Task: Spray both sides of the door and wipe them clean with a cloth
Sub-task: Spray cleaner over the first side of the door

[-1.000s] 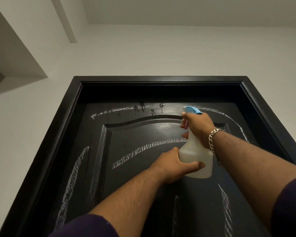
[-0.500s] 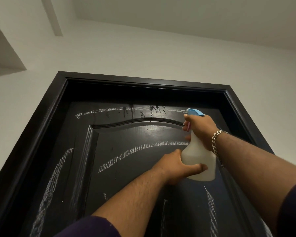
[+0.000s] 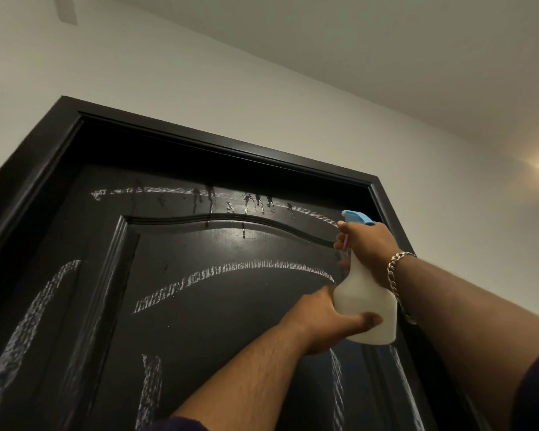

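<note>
A black panelled door [image 3: 218, 306] fills the lower left of the head view, streaked with white chalk-like marks. Wet drips run down near its top edge. A translucent white spray bottle [image 3: 366, 309] with a blue nozzle points at the upper right part of the door. My right hand [image 3: 367, 247] grips its neck, fingers at the trigger. My left hand [image 3: 327, 318] holds the bottle's base from the left, thumb across the front. No cloth is in view.
The black door frame [image 3: 224, 144] surrounds the door. White wall [image 3: 199, 82] and ceiling rise above it. A warm light patch shows on the wall at the far right.
The view has tilted and swung to the right, so the door sits lower left. More drips show near the door's top. Both hands keep their hold on the bottle.
</note>
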